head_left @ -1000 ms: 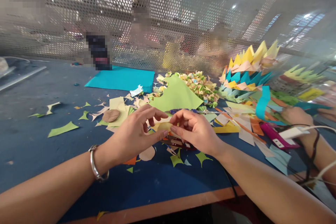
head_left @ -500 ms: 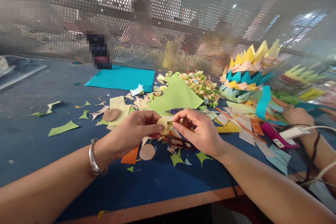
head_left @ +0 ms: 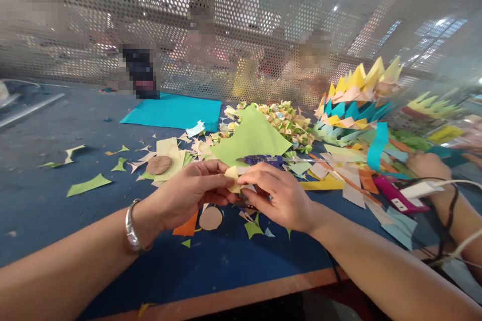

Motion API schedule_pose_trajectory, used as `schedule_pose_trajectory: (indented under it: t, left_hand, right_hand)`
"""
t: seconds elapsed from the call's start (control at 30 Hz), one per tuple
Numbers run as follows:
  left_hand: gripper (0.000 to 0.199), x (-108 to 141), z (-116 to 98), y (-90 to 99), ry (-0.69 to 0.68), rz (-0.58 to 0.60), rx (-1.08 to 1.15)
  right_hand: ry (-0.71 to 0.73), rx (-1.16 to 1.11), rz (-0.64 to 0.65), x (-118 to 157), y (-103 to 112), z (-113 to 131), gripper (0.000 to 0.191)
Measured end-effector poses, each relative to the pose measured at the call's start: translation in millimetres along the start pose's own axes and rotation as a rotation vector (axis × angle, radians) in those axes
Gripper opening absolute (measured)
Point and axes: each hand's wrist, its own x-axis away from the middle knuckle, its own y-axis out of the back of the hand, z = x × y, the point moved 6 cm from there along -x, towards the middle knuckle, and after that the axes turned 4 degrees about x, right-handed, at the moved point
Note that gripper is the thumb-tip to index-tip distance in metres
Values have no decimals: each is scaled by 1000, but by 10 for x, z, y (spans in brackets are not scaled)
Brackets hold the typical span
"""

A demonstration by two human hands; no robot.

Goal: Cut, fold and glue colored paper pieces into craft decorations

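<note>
- A gray wall full of little holes [head_left: 169, 25] stands behind a dark blue table [head_left: 113, 266], and paper scraps lie all over it.
- The left hand [head_left: 194, 190] pinches a small pale yellow paper [head_left: 232, 175] between its thumb and fingers.
- The right hand [head_left: 280, 198] has its fingers curled close together at the paper's right edge. It is too small to tell if they grip it.
- So the yellow paper is up between the two hands, over the near middle of the table. It looks partly shaped, so this piece does not seem done.
- A big heap of little curled paper bits [head_left: 289, 123] sits behind the hands. Those look finished.
- A flat pink circle [head_left: 211, 218] and a short stack of brownish circles [head_left: 158, 165] lie near the left hand. They look not yet folded.
- A green sheet [head_left: 252, 135] lies by the heap, with bites cut out of it.
</note>
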Motion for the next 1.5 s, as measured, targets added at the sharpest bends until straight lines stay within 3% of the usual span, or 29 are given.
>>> schedule_pose_trajectory:
  t: [0.13, 0.4, 0.77, 1.13, 1.5]
  left_hand:
    - [9, 6, 27, -45, -26, 62, -56]
    - [15, -1, -18, -49, -179, 22, -114]
    - [17, 12, 16, -55, -121, 41, -69]
    - [18, 20, -34, -147, -250, 106, -82]
    - [17, 6, -55, -123, -314, 27, -188]
  right_hand:
    - [-26, -23, -11, -6, 4, -5, 11]
    - [-193, -168, -88, 14, 27, -55, 2]
    - [-188, -193, -64, 9, 1, -49, 4]
    - [-352, -266, -71, 11, 11, -113, 8]
    - [-443, -374, -78, 32, -63, -183, 9]
